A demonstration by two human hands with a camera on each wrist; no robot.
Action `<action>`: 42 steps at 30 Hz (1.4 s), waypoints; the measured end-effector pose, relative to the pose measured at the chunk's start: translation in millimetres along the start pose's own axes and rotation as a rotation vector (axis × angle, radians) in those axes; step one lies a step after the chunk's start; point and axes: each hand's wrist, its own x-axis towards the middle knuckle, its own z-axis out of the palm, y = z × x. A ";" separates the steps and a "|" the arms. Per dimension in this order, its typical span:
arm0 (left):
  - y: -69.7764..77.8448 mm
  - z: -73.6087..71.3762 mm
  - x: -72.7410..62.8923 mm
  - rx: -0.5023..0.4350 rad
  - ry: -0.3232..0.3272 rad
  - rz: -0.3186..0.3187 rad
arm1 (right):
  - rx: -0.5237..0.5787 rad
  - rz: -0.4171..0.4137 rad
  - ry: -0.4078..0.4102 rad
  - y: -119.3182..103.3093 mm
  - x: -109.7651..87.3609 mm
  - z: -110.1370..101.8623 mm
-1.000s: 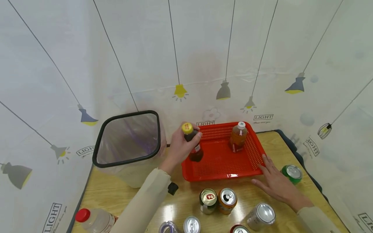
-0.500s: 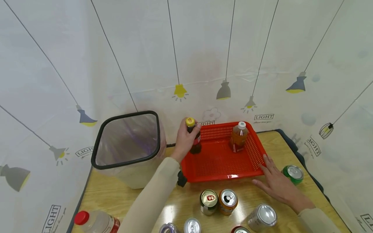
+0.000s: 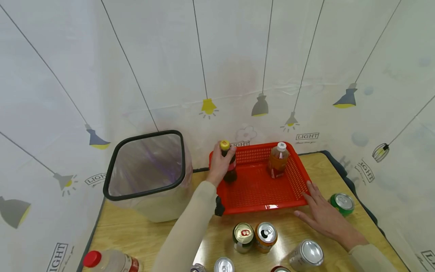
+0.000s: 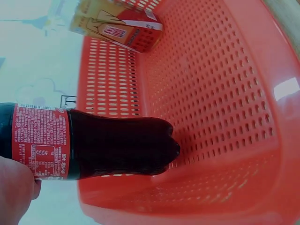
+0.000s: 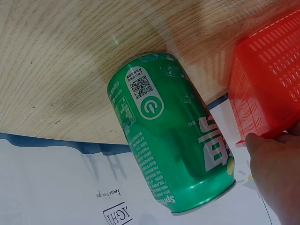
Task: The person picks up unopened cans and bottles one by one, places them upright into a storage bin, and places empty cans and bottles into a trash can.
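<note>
My left hand (image 3: pixel 220 163) grips a cola bottle (image 3: pixel 232 175) with a yellow cap and red label, filled with dark drink. It holds the bottle nearly upright inside the left end of a red plastic basket (image 3: pixel 263 207), and in the left wrist view the bottle's base (image 4: pixel 161 147) is close to the basket floor. An orange tea bottle (image 3: pixel 278 163) with a white cap stands in the basket's right back corner. Fingers extended, my right hand (image 3: pixel 323 215) rests on the basket's right front rim. A green Sprite can (image 5: pixel 173 131) stands just right of that hand.
Left of the basket is a bin (image 3: pixel 146 194) with a black rim and clear liner. In front stand several cans, including a gold-topped can (image 3: pixel 243 236), an orange can (image 3: pixel 266 236) and a white can (image 3: pixel 307 253). A red-capped bottle (image 3: pixel 112 261) lies front left.
My left hand has moved slightly right and back with the cola bottle, which now stands straighter inside the basket. The right hand has stayed at the rim.
</note>
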 end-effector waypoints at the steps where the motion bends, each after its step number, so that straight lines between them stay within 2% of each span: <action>1: -1.0 1.9 0.7 0.008 0.003 -0.003 | 0.003 0.002 -0.001 0.2 -0.3 0.1; 7: -6.9 7.9 4.5 0.014 0.029 -0.037 | 0.005 0.005 0.004 1.0 -2.6 -0.2; 13: -15.9 1.3 9.2 0.088 0.059 -0.039 | 0.017 -0.024 0.028 1.8 -1.2 0.6; 15: -15.0 -1.4 8.7 0.109 0.040 -0.038 | 0.018 -0.035 0.034 1.5 -0.3 1.3; 18: -10.6 -3.3 7.1 0.152 -0.026 -0.062 | 0.020 -0.033 0.027 -0.1 0.7 1.1; 23: -1.3 -1.9 4.1 0.211 -0.125 -0.142 | 0.013 -0.017 0.011 0.0 0.5 0.5; 28: -2.9 -3.8 5.0 0.195 -0.107 -0.169 | 0.004 -0.015 0.010 1.5 0.8 0.5; 31: -8.5 -8.9 4.3 0.248 -0.094 -0.174 | 0.006 -0.025 0.015 0.4 3.5 1.5; 36: -13.8 -11.0 -4.8 0.355 -0.111 -0.197 | 0.017 -0.020 0.017 0.1 1.4 0.1; 39: -10.6 -12.3 -16.4 0.367 -0.099 -0.205 | 0.024 -0.022 0.018 -0.6 -0.2 -1.4; 42: -10.3 -18.1 -30.7 0.402 -0.100 -0.169 | 0.026 -0.025 0.017 -1.5 0.2 -1.3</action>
